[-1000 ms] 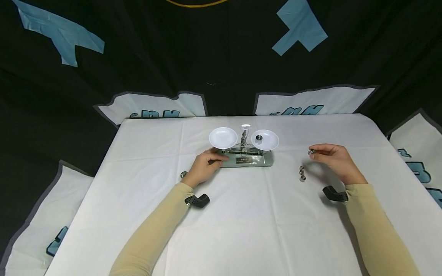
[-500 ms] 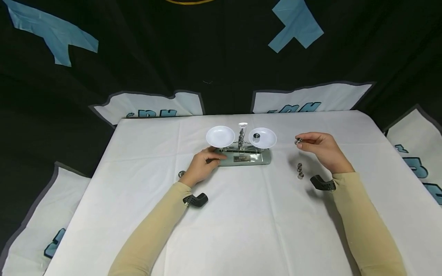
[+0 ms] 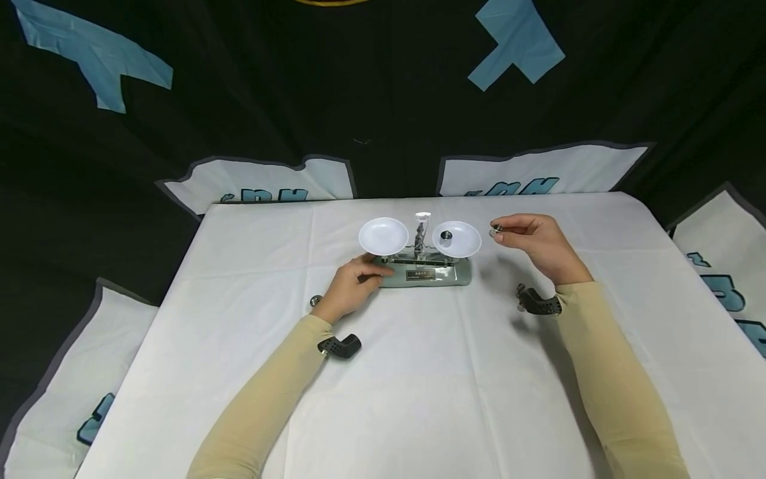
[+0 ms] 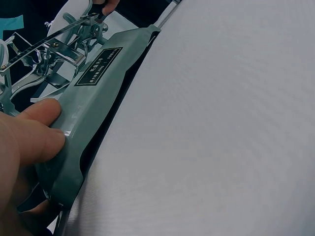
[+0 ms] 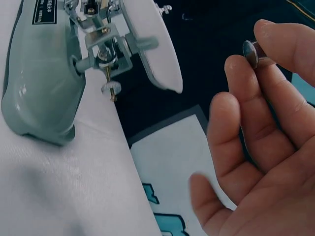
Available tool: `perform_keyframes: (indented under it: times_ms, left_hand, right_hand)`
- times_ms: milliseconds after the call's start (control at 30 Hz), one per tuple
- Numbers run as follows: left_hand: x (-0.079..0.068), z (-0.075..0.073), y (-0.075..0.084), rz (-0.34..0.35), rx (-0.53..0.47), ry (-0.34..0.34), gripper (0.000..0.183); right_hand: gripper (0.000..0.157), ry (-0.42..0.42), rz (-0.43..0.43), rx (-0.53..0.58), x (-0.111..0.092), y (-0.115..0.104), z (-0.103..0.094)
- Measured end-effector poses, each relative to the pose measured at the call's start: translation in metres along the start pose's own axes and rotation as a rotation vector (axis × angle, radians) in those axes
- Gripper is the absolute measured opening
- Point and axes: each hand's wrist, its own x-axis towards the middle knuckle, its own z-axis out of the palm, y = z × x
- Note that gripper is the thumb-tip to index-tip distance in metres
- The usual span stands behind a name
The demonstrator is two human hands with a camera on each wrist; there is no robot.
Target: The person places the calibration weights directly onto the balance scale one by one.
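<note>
A green-based balance scale (image 3: 425, 277) with two white pans stands near the table's far side. My left hand (image 3: 349, 287) grips the left end of its base, thumb and a finger on top in the left wrist view; the other fingers are partly hidden. One metal weight (image 3: 446, 237) stands on the right pan (image 3: 470, 243), while the left pan (image 3: 383, 236) bears nothing. Just right of the scale, my right hand (image 3: 541, 247) pinches a small metal weight (image 5: 251, 53) between thumb and fingers, above the table and apart from the pan.
Small metal weights (image 3: 519, 291) lie on the white cloth, partly hidden behind the right wrist camera. A round metal piece (image 3: 315, 301) lies beside my left wrist. A black curtain (image 3: 383, 100) hangs behind the table.
My right hand has moved left and away from me, carrying the small weight toward the right pan. The left hand keeps its grip on the scale's base.
</note>
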Motion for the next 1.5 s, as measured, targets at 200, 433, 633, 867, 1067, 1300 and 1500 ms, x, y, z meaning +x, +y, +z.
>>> perform_keyframes:
  times_ms: [200, 433, 633, 867, 1067, 1300, 1500]
  left_hand:
    - [-0.001, -0.001, 0.001, -0.017, -0.015, -0.013, 0.023]
    - [-0.001, -0.001, 0.002, -0.029, -0.013, -0.026, 0.023]
    - [-0.001, -0.002, 0.004, -0.030, -0.005, -0.031, 0.022]
    - [-0.001, -0.001, 0.003, -0.033, -0.005, -0.028, 0.023]
    - [-0.001, -0.001, 0.002, -0.029, -0.011, -0.023, 0.023]
    - [-0.001, -0.002, 0.003, -0.028, -0.003, -0.023, 0.023]
    - [-0.001, -0.002, 0.003, -0.028, -0.001, -0.023, 0.023]
  right_hand:
    - [0.024, 0.003, 0.021, -0.100, 0.011, -0.007, 0.013]
    - [0.035, 0.043, 0.011, -0.210, 0.023, -0.010, 0.027]
    - [0.034, 0.057, 0.013, -0.280, 0.029, -0.010, 0.035]
    - [0.034, 0.026, -0.029, -0.319, 0.036, -0.005, 0.043]
    - [0.033, -0.007, -0.026, -0.300, 0.038, 0.000, 0.049]
    - [0.033, -0.015, -0.009, -0.310, 0.039, 0.004, 0.054]
    - [0.032, 0.001, -0.024, -0.350, 0.040, 0.008, 0.055]
